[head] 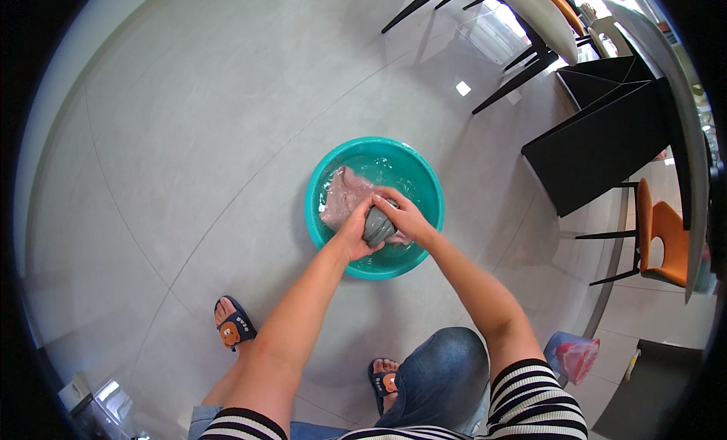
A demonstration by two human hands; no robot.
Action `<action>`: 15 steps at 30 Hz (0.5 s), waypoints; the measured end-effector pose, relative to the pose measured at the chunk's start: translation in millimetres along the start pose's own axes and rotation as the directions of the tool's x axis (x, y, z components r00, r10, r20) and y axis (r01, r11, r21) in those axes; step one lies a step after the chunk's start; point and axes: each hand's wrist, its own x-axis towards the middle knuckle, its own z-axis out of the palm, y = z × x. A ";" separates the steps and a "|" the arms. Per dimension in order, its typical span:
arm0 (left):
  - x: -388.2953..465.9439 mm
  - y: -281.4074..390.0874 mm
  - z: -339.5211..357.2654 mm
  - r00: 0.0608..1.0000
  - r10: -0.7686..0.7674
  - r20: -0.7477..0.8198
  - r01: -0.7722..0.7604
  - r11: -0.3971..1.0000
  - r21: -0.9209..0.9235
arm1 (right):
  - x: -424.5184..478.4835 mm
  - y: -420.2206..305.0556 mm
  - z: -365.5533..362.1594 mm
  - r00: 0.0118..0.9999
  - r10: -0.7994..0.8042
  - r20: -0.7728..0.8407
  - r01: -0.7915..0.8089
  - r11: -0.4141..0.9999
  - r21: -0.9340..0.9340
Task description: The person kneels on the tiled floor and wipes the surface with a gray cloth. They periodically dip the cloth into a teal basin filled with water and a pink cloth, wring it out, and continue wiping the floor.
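A round teal plastic basin holding water stands on the floor before me. Over it, my left hand and my right hand clasp a bunched wet grey cloth between them. The left palm cups it from the left and below, while the right fingers wrap its top and right side. A pink cloth lies spread in the water, mostly left of my hands. Part of that pink cloth also shows under the right hand; the stretch between is hidden.
Pale glossy floor tiles surround the basin. A table with a black angular base stands at the right, with an orange chair beside it. Pale chairs are at upper right. A lined bin stands near my right elbow.
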 end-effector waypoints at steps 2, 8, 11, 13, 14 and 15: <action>1.0 2.8 -4.2 0.996 0.013 0.083 -0.013 1.000 0.004 | 1.7 8.2 1.5 0.983 0.139 0.123 -0.148 0.987 0.069; 2.2 15.7 -1.1 0.998 -0.064 0.028 0.058 0.983 0.175 | -12.7 -6.5 3.3 0.941 -0.337 0.019 0.289 0.774 -0.564; 9.4 15.1 -11.3 0.996 -0.031 0.084 0.027 0.999 0.045 | -22.9 -17.6 18.6 0.812 -0.567 0.141 0.546 0.651 -0.527; 13.2 14.5 -5.5 0.999 0.021 0.029 -0.020 1.000 -0.008 | -23.0 -14.5 24.5 0.787 -0.592 0.172 0.601 0.672 -0.434; 14.2 13.5 -3.6 0.998 0.050 0.032 -0.049 0.999 -0.009 | -23.1 -5.6 29.1 0.907 -0.420 0.020 0.402 0.850 -0.340; 14.6 13.2 6.1 0.996 0.073 0.049 -0.072 0.997 -0.012 | -18.8 0.4 22.4 0.956 -0.284 -0.079 0.259 0.937 -0.234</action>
